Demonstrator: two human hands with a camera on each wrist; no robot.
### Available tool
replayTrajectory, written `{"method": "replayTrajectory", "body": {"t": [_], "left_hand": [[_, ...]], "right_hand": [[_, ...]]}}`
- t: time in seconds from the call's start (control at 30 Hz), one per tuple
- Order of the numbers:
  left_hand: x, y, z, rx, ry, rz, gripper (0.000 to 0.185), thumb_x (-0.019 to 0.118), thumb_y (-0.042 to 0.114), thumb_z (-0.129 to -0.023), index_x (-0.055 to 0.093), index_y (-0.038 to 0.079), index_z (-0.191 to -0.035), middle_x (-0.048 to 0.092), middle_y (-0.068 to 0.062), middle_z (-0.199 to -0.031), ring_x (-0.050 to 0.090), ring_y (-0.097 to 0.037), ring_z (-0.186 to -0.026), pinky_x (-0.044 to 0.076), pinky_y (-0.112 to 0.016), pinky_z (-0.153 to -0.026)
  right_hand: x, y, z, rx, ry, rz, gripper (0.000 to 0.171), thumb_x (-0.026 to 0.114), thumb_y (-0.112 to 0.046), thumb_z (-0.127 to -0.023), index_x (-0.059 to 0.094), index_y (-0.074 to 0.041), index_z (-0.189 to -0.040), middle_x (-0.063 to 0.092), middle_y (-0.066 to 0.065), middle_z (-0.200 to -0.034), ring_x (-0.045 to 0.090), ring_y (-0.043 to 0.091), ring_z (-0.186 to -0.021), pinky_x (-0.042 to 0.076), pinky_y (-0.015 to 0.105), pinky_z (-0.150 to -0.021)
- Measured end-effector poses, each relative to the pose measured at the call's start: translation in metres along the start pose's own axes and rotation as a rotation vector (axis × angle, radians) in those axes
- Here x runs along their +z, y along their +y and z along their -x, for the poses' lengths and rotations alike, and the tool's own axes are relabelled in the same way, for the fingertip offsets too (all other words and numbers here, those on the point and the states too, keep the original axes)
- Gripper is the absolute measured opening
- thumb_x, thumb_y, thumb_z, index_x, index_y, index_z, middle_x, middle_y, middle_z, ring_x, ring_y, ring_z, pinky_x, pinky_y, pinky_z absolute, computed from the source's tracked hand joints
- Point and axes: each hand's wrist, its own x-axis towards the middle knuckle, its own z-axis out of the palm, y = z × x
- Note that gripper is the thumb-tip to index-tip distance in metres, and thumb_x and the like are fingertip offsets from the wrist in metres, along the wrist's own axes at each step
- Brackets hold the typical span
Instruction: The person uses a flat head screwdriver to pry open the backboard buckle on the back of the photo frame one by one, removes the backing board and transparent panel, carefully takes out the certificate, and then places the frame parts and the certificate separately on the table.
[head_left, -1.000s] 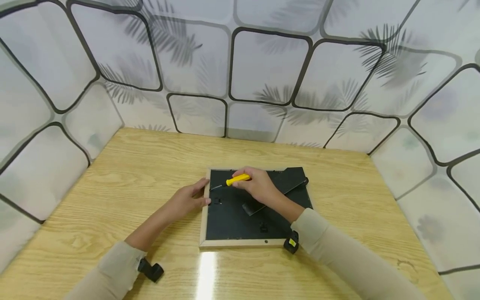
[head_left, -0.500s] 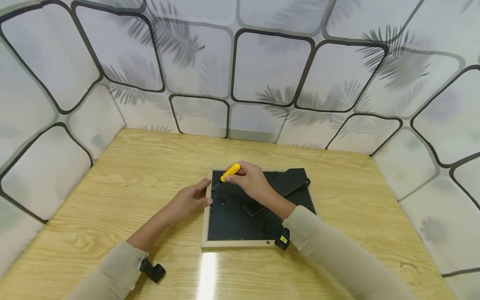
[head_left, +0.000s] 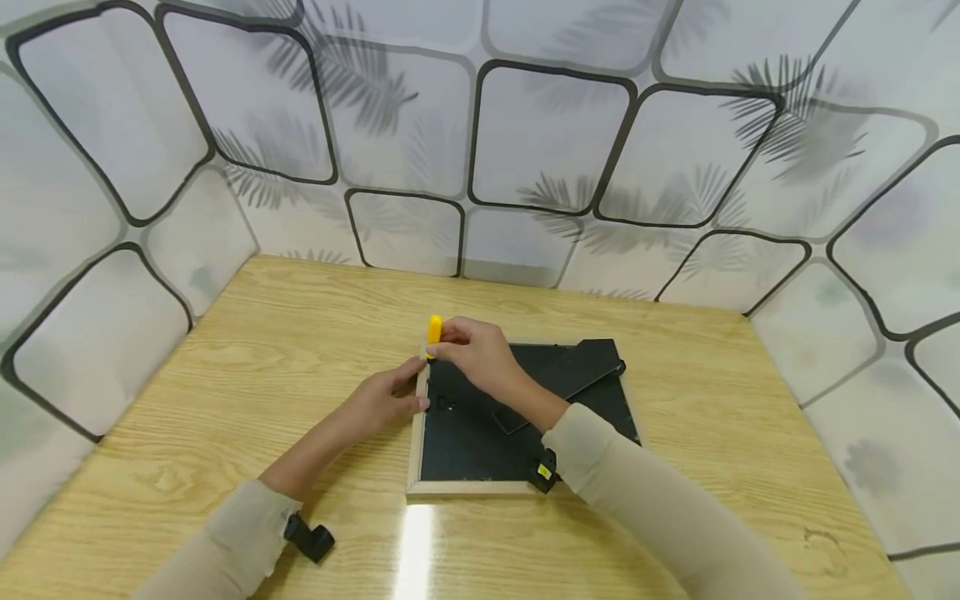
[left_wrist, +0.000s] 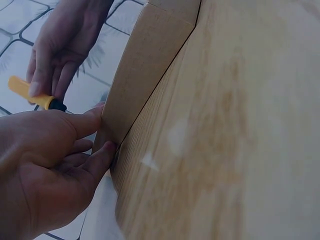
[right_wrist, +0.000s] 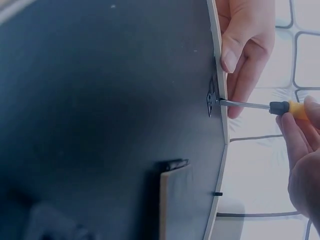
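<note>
A picture frame with a pale wooden border (head_left: 465, 490) lies face down, its black backing (head_left: 480, 454) upward. My left hand (head_left: 382, 398) holds the border at the left side, thumb over the edge and fingers outside it. Above the frame's upper left part, my right hand (head_left: 483, 358) grips a screwdriver with a yellow handle (head_left: 434, 335), which stands nearly upright. In the right wrist view the screwdriver's metal shaft (right_wrist: 250, 105) reaches the inner edge of the border, close to a small metal hanger (right_wrist: 210, 97). The left wrist view shows the frame's outer side (left_wrist: 145, 55) beside my fingertips.
A black easel stand (head_left: 577, 371) lies slanted across the right part of the backing. Underneath is a wood-grain table (head_left: 337, 308), bounded at the back and sides by patterned panels (head_left: 547, 133). Black cameras sit on the left cuff (head_left: 309, 537) and right cuff (head_left: 543, 471).
My right hand has moved left toward the frame's border. The screwdriver has swung from a low slant to nearly upright. My left hand keeps its place on the frame.
</note>
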Motion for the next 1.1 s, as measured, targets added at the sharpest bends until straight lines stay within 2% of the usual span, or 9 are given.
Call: {"method": "replayTrajectory", "body": {"t": [0.27, 0.47, 0.67, 0.93, 1.1], "left_hand": [[0.0, -0.003, 0.0, 0.014, 0.01, -0.01, 0.077, 0.066, 0.029, -0.099, 0.023, 0.011, -0.161, 0.019, -0.01, -0.167, 0.025, -0.033, -0.152, 0.029, -0.051, -0.121], [0.0, -0.003, -0.002, 0.01, 0.013, -0.014, 0.078, 0.066, 0.029, -0.099, 0.022, 0.012, -0.162, 0.022, -0.01, -0.167, 0.025, -0.031, -0.153, 0.028, -0.051, -0.122], [0.0, -0.004, -0.002, 0.022, 0.011, -0.027, 0.077, 0.065, 0.029, -0.1, 0.023, 0.014, -0.162, 0.023, -0.011, -0.166, 0.026, -0.031, -0.152, 0.029, -0.052, -0.121], [-0.001, -0.005, -0.001, 0.019, 0.009, -0.014, 0.077, 0.066, 0.029, -0.1, 0.022, 0.014, -0.162, 0.022, -0.011, -0.167, 0.025, -0.031, -0.153, 0.028, -0.052, -0.121], [-0.001, -0.005, -0.003, 0.018, 0.004, -0.001, 0.077, 0.066, 0.028, -0.099, 0.024, 0.01, -0.161, 0.019, -0.012, -0.168, 0.023, -0.031, -0.153, 0.027, -0.05, -0.122]], "right_hand": [[0.007, -0.006, -0.004, -0.039, 0.016, 0.086, 0.025, 0.074, -0.025, -0.093, 0.074, -0.011, -0.114, 0.075, 0.002, -0.108, 0.071, 0.015, -0.098, 0.06, 0.027, -0.082], [0.011, -0.009, -0.007, -0.072, 0.018, 0.094, 0.023, 0.075, -0.023, -0.093, 0.076, -0.011, -0.112, 0.076, 0.002, -0.106, 0.071, 0.014, -0.094, 0.059, 0.024, -0.079], [0.014, -0.012, -0.009, -0.059, 0.004, 0.113, 0.022, 0.074, -0.024, -0.093, 0.076, -0.012, -0.112, 0.077, 0.001, -0.105, 0.071, 0.011, -0.092, 0.059, 0.025, -0.079], [0.015, -0.011, -0.008, -0.019, 0.016, 0.087, 0.024, 0.074, -0.025, -0.093, 0.076, -0.013, -0.114, 0.076, 0.0, -0.107, 0.07, 0.012, -0.095, 0.06, 0.027, -0.082], [0.009, -0.002, -0.005, 0.06, 0.059, -0.029, 0.027, 0.074, -0.026, -0.093, 0.074, -0.012, -0.116, 0.075, 0.001, -0.106, 0.072, 0.013, -0.092, 0.06, 0.031, -0.085]]}}
